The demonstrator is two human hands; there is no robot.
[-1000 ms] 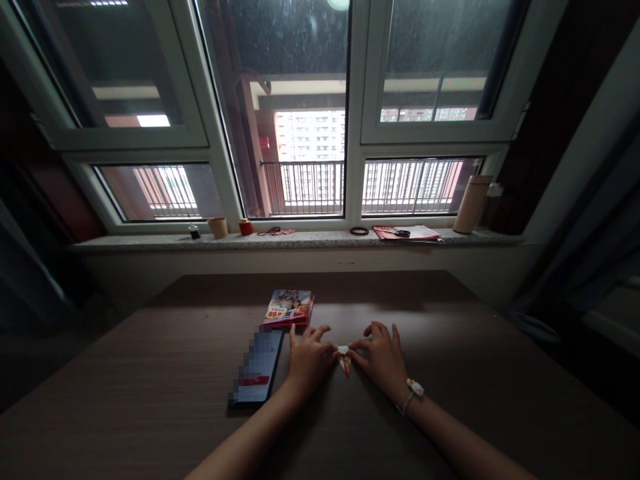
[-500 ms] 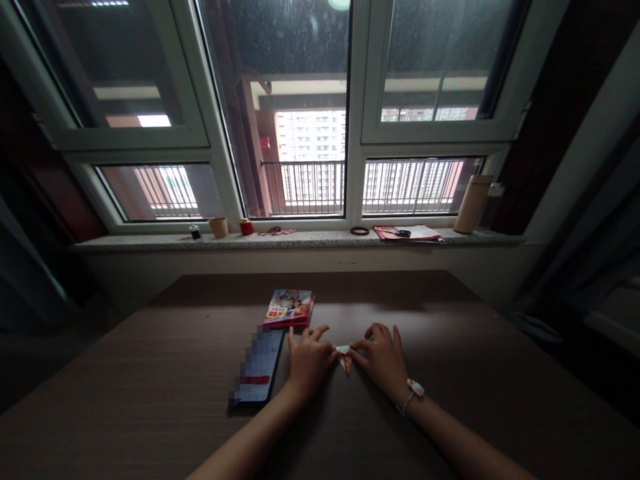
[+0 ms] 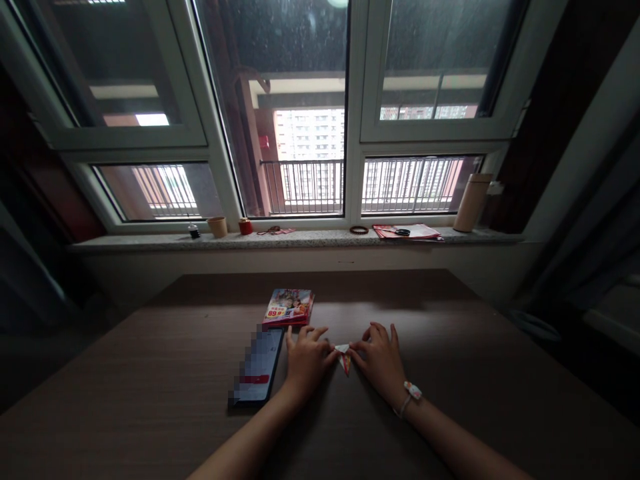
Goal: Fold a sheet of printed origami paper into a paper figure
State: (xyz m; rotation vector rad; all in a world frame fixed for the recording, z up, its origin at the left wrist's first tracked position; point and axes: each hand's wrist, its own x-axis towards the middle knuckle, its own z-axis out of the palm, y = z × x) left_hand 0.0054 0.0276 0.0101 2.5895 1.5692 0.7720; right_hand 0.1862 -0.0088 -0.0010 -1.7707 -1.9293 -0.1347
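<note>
A small folded piece of paper (image 3: 344, 359), white along its top and red and yellow on its downward point, lies between my hands on the brown table (image 3: 165, 373). My left hand (image 3: 309, 360) pinches its left corner between thumb and index finger, the other fingers raised. At the right corner, my right hand (image 3: 381, 357) pinches in the same way. Parts of the paper under my fingertips are hidden. A bracelet with a white and orange charm (image 3: 413, 391) circles my right wrist.
Left of my left hand lies a phone (image 3: 260, 370), its screen partly pixelated. Behind it sits a stack of printed leaflets (image 3: 290, 307). The windowsill holds a paper cup (image 3: 217, 227), a red jar (image 3: 245, 227), a dark ring (image 3: 359, 230), scissors (image 3: 403, 232) on papers and a tan bottle (image 3: 472, 203).
Almost nothing differs. Both hands keep their pinch on the folded paper, and the right hand and wrist have shifted very slightly left.
</note>
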